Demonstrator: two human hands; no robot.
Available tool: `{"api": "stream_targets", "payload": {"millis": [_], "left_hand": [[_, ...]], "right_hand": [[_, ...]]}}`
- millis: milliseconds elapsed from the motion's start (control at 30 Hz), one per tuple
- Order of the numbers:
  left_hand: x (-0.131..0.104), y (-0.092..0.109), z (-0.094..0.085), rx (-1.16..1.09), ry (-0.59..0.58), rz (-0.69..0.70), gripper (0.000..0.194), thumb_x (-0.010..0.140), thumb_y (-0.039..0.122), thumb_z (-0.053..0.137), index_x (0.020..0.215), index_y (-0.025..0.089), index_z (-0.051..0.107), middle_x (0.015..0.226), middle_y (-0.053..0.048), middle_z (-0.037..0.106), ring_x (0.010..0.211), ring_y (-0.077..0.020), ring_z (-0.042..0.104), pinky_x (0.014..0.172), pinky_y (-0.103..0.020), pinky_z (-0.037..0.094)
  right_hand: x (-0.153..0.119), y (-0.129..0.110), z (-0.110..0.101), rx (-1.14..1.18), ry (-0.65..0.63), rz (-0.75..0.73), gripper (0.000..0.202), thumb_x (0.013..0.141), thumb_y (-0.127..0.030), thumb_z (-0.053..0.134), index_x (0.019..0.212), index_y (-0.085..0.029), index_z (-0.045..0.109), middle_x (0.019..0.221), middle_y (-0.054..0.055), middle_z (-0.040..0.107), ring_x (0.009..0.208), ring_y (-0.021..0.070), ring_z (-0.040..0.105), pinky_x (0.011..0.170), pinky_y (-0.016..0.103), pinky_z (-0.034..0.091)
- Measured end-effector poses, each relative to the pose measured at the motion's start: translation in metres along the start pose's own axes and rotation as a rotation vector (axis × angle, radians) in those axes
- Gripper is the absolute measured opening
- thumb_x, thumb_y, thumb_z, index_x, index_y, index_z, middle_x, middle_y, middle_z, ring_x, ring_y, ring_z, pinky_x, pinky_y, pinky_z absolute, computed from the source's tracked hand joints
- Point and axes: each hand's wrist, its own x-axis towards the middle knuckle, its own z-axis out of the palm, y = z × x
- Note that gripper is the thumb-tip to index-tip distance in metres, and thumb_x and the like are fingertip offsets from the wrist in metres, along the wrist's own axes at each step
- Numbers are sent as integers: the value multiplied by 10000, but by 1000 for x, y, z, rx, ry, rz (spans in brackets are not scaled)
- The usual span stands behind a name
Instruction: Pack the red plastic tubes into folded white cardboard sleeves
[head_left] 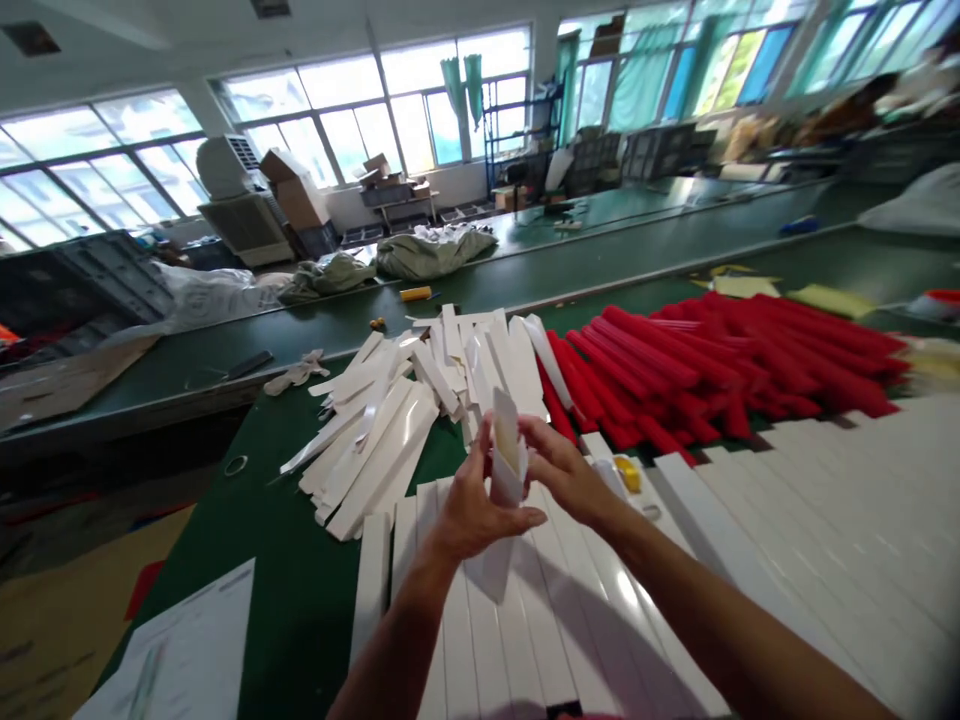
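Note:
A small white box point(507, 462), open at its near end, is held up between both hands. My left hand point(471, 505) wraps round its left side, thumb stretched to the right below it. My right hand point(566, 470) pinches its right edge with bent fingers. Beneath the hands lie long white boxes point(480, 640) in a side-by-side row. Beyond them on the left is a loose pile of flat white pieces point(382, 440). Red wrapped bundles point(652, 370) are heaped to the right of that pile.
Printed paper point(199, 650) lies at the green table's point(300, 600) left corner. A yellow tape roll point(628, 474) sits right of my right hand. Another green bench point(337, 325) runs behind, with grey cloth bundles point(435, 250). A person point(847, 110) is at the far right back.

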Motion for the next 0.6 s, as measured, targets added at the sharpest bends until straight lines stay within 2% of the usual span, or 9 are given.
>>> {"api": "stream_targets", "payload": {"millis": [67, 133, 167, 233, 300, 333, 400, 500, 600], "left_hand": [[6, -5, 0, -46, 131, -46, 735, 610, 374, 831, 1238, 128, 539, 1147, -133, 671, 979, -273, 684, 855, -387, 574], [10, -10, -5, -7, 273, -73, 572, 626, 400, 813, 1069, 100, 611, 992, -122, 714, 871, -258, 704, 785, -363, 589], [11, -11, -7, 27, 328, -74, 541, 621, 406, 817, 1017, 93, 626, 946, -121, 721, 848, -261, 707, 771, -361, 591], [13, -14, -11, 78, 395, -55, 524, 611, 413, 824, 976, 87, 639, 899, -122, 728, 849, -276, 709, 768, -370, 593], [13, -14, -11, 94, 433, -21, 528, 600, 418, 828, 969, 88, 645, 859, -119, 730, 853, -289, 710, 765, -388, 598], [13, -14, -10, 95, 443, -8, 529, 595, 418, 829, 968, 89, 647, 842, -117, 730, 848, -292, 711, 758, -395, 600], [13, -14, -6, 89, 444, 8, 515, 590, 419, 827, 950, 96, 650, 831, -116, 729, 822, -287, 713, 736, -399, 605], [15, -14, 0, 86, 448, 24, 470, 595, 412, 822, 906, 105, 649, 825, -111, 723, 775, -263, 709, 701, -374, 604], [16, -10, 5, 101, 512, 34, 521, 583, 390, 831, 972, 111, 626, 817, -86, 708, 713, -223, 691, 622, -313, 588]], "right_hand": [[2, 0, -26, -242, 92, -59, 587, 877, -383, 564, 1416, -245, 376, 1114, 83, 632, 759, 159, 631, 698, 323, 547], [6, 4, -72, -643, 348, -125, 673, 860, -395, 586, 1459, -221, 333, 1217, 134, 600, 977, 234, 624, 880, 427, 518], [8, 8, -101, -883, 527, -143, 693, 846, -395, 594, 1461, -196, 344, 1300, 167, 552, 1125, 287, 564, 975, 496, 455], [9, 16, -163, -1317, 782, -1, 710, 837, -361, 586, 1474, -163, 343, 1493, 203, 360, 1361, 397, 322, 1065, 658, 258], [4, 25, -219, -1581, 750, 194, 669, 806, -261, 586, 1444, -162, 410, 1564, 199, 233, 1427, 443, 151, 1045, 739, 126], [0, 29, -242, -1646, 704, 217, 590, 809, -191, 553, 1393, -153, 480, 1559, 204, 247, 1434, 439, 133, 1041, 741, 90], [-9, 36, -274, -1683, 612, 129, 442, 836, -83, 461, 1249, -134, 608, 1482, 233, 387, 1420, 409, 204, 1032, 717, 65], [-20, 36, -291, -1654, 503, -28, 378, 877, -42, 405, 1120, -147, 675, 1269, 228, 600, 1287, 346, 427, 1024, 645, 110], [-18, 22, -285, -1625, 433, -55, 305, 865, -105, 515, 1126, -127, 671, 1116, 218, 673, 1025, 278, 592, 959, 521, 276]]}}
